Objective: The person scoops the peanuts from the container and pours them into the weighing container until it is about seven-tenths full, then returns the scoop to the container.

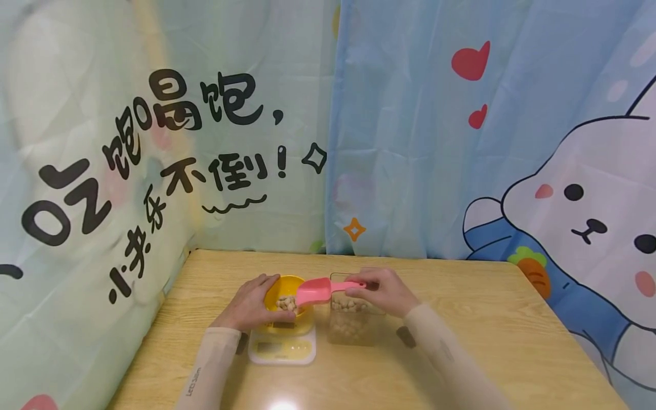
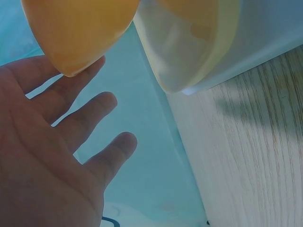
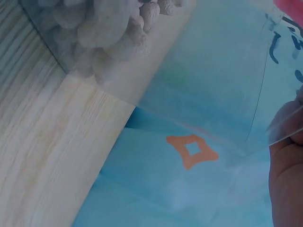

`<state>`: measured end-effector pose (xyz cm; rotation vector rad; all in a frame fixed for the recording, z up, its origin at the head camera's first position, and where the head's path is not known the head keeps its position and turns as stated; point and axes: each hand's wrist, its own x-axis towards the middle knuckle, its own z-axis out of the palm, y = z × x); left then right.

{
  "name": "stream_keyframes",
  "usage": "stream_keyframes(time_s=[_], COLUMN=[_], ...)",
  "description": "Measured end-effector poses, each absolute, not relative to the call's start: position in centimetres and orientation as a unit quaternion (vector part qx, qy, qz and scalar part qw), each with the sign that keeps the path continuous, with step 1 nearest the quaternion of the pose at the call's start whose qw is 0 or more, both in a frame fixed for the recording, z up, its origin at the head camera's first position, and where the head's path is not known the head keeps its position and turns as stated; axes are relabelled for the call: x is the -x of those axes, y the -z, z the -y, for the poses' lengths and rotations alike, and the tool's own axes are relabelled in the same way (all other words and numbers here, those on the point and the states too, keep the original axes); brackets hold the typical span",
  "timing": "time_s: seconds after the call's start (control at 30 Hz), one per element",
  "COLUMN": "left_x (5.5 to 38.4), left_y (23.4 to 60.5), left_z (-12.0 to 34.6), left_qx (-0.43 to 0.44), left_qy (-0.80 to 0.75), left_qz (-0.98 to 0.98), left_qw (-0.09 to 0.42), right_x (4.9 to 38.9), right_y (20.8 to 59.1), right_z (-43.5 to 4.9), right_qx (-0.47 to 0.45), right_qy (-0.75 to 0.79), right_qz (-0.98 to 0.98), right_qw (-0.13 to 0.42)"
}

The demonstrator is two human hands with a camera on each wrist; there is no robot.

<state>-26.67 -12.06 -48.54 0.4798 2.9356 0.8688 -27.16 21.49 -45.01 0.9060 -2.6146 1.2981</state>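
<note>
My left hand (image 1: 245, 304) holds the side of a yellow bowl (image 1: 291, 282), thumb along its front and fingers toward the back. Pale nut-like pieces (image 1: 286, 303) lie in the bowl, which sits on a white kitchen scale (image 1: 282, 354). In the left wrist view several fingers (image 2: 85, 120) spread beside the bowl's orange-looking underside (image 2: 80, 33). My right hand (image 1: 384, 290) pinches the handle of a pink scoop (image 1: 315, 291), whose head is tilted over the bowl's right rim. Below that hand stands a clear container (image 1: 351, 339) of similar pieces (image 3: 113, 33).
The wooden table (image 1: 461, 341) carries the scale and the container side by side. Behind it hangs a printed curtain (image 1: 400, 142), blue on the right and pale green on the left. A curtain also borders the table's left edge.
</note>
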Motion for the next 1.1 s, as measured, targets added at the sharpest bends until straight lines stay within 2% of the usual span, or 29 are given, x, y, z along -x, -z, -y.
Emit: stream_keyframes(time_s=[0.27, 0.53, 0.83, 1.1], left_x=[26.6, 26.6, 26.4, 26.3], left_y=[48.4, 48.5, 48.4, 48.3], left_z=[12.0, 12.0, 12.0, 12.0], left_qx=[-0.154, -0.156, -0.16, -0.159], left_qy=[-0.283, -0.284, -0.286, -0.291], left_qz=[-0.946, -0.946, -0.945, -0.943], left_qw=[0.022, 0.023, 0.019, 0.027], right_x=[26.7, 24.5, 25.6, 24.9], right_y=[45.0, 42.3, 45.1, 44.2], right_z=[-22.5, -23.5, -27.4, -29.4], right_qx=[-0.252, -0.244, -0.239, -0.213], right_qy=[-0.439, -0.457, -0.445, -0.403], right_qz=[0.86, 0.853, 0.857, 0.884], right_qw=[0.064, 0.063, 0.095, 0.103])
